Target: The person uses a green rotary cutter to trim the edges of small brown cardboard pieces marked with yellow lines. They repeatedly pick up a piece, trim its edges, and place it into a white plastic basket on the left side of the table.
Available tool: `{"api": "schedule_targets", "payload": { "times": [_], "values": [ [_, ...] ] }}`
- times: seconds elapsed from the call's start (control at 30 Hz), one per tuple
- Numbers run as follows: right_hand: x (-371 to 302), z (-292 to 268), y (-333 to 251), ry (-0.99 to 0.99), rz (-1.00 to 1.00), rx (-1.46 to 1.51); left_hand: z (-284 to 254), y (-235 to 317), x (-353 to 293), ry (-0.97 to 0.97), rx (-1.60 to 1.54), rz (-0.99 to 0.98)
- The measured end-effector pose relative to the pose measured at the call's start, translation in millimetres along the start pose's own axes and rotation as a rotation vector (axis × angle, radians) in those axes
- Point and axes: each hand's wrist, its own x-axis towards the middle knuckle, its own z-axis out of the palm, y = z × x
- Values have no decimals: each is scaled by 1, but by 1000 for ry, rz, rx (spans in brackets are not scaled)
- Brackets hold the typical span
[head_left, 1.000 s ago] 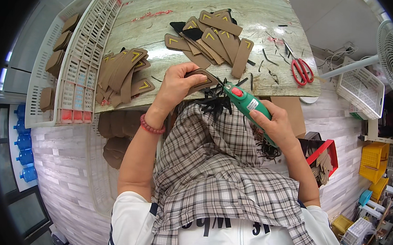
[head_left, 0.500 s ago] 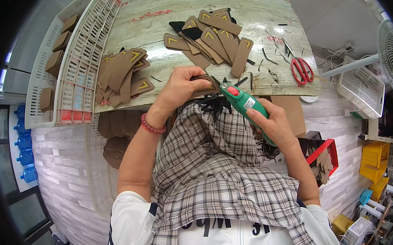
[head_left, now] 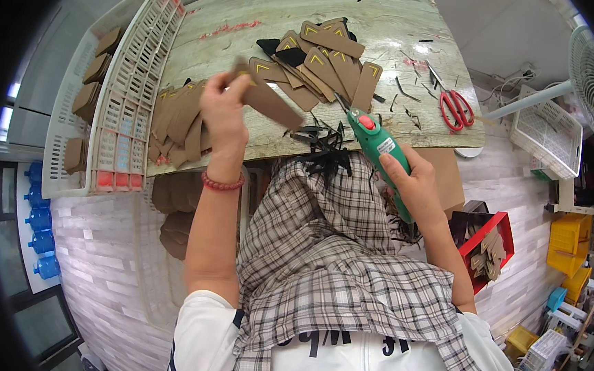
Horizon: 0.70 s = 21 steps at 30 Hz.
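My left hand (head_left: 223,111) pinches one end of a brown epaulette (head_left: 274,104) with a yellow mark near the fingers; its other end points right, above the table's near edge. My right hand (head_left: 413,183) is wrapped round green electric scissors (head_left: 382,149) with a red button. The tool's tip points up and left, apart from the epaulette. Beyond it lies a pile of brown epaulettes (head_left: 333,64) with yellow chevrons and some black parts. A second stack of epaulettes (head_left: 178,118) sits beside my left hand, partly hidden. Black trimmed strips (head_left: 328,148) heap at the table edge and on the checked cloth over my lap.
A white plastic basket (head_left: 121,90) with brown pieces stands at the table's left. Red-handled scissors (head_left: 457,110) and black scraps lie on the right of the table (head_left: 303,3). A red box (head_left: 507,235) of pieces stands low at right, below a white fan (head_left: 590,75).
My left hand has moved left and up with the epaulette, away from the green electric scissors. My right hand has shifted slightly right, and the tool tip now points more upward.
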Motion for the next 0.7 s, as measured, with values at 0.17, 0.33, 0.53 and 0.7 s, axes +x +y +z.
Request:
{"api": "schedule_targets", "payload": {
  "times": [0.17,0.33,0.53,0.7],
  "values": [
    [-9,7,10,-37,66,65,-11,-37,-51,284,-215,-272],
    [-15,14,20,-60,75,19,-5,-56,-99,-21,-428,-720],
    [-22,17,25,-49,92,19,24,-41,-94,-282,-427,-694],
    [-25,16,21,-41,89,23,34,-48,-89,-233,-275,-426]
  ]
}}
